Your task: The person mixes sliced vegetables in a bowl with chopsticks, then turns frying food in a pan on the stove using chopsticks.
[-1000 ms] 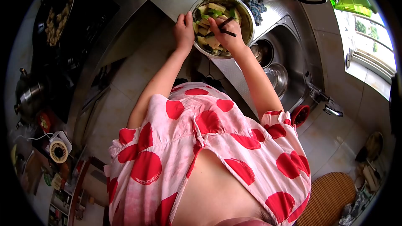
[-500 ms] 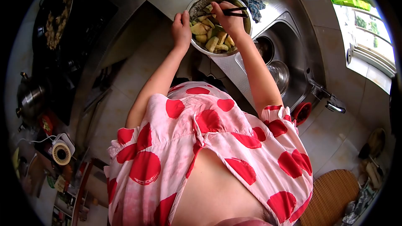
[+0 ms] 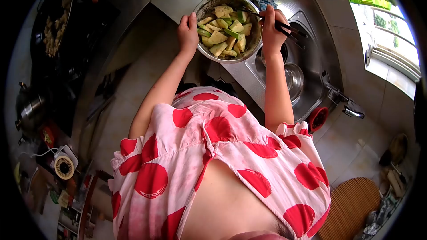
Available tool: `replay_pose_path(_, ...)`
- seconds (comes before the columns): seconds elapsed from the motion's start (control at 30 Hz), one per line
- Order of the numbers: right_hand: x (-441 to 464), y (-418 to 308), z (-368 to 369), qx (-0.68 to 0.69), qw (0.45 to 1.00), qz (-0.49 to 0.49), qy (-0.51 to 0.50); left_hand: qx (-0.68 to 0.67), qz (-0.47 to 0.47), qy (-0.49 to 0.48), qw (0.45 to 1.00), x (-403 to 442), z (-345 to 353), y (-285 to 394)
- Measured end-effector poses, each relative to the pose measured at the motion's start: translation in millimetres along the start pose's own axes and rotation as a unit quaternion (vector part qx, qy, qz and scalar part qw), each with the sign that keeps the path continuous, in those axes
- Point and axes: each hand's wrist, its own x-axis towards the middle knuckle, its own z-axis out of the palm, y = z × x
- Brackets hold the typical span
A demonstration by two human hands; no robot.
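Observation:
A metal bowl [image 3: 206, 10] full of cut, pale pieces with green skin [image 3: 218, 37] is at the counter's edge beside the sink. My left hand [image 3: 188, 34] is closed on the bowl's left rim, thumb up. At the right rim, my right hand [image 3: 272, 30] is closed around dark chopsticks [image 3: 291, 32]. Their tips reach over the upper right of the bowl, and their back ends stick out to the right above the sink. Whether my right fingers also touch the rim, I cannot tell.
On the right is a steel sink [image 3: 327, 53] with a glass bowl [image 3: 293, 78] and a faucet [image 3: 353, 110]. A wok [image 3: 66, 13] with food stands on the stove at left, near a metal kettle [image 3: 31, 109]. A blue cloth [image 3: 267, 1] lies behind my right hand.
My right hand has moved from over the food out to the bowl's right rim, with the chopsticks still in it. The pieces lie differently, and the bowl has shifted slightly left.

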Motion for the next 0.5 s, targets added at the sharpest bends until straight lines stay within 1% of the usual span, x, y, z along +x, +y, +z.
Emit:
replay_pose_path(0.03, 5.2, 22.3, 2.2, -0.049, 0.999, -0.018, 0.004, -0.006, -0.007, -0.003, 1.0, -0.6, -1.0, 5.5)
replay_pose_path(0.07, 3.7, 41.4, 8.1, -0.085, 0.996, -0.003, -0.008, -0.005, -0.007, -0.004, 1.0, -1.4, -1.0, 5.5)
replay_pose_path(0.13, -9.3, 44.7, 17.7, -0.095, 0.992, 0.074, -0.048, 0.016, -0.006, 0.003, 1.0, -1.4, -2.0, 5.8)
replay_pose_path(0.17, -11.1, 46.1, 16.3, -0.109, 0.991, 0.043, -0.059, 0.017, -0.005, 0.003, 1.0, -0.5, -2.0, 6.4)
replay_pose_path(0.27, -10.0, 33.7, 4.9, -0.075, 0.989, 0.086, -0.098, 0.034, 0.001, -0.006, 0.999, -2.2, -3.5, 7.6)
replay_pose_path(0.33, -4.2, 12.2, -3.6, 0.012, 0.986, 0.159, -0.044, 0.032, -0.006, -0.025, 0.999, 1.5, -4.5, 4.9)
replay_pose_path(0.37, 1.8, 14.6, -8.7, -0.01, 0.991, 0.116, -0.062, 0.032, -0.007, -0.025, 0.999, 1.8, -4.6, 3.8)
replay_pose_path(0.4, 2.0, 22.1, -6.0, -0.011, 0.991, 0.118, -0.061, 0.021, -0.003, -0.022, 1.0, 1.1, -4.4, 3.2)
replay_pose_path(0.47, 2.2, 37.8, 3.0, -0.113, 0.988, 0.032, -0.096, 0.008, 0.002, -0.022, 1.0, 1.6, -2.5, 4.0)
replay_pose_path(0.5, -1.0, 31.1, 5.8, -0.13, 0.977, 0.077, -0.148, 0.006, 0.001, -0.02, 1.0, 1.3, -2.8, 5.0)
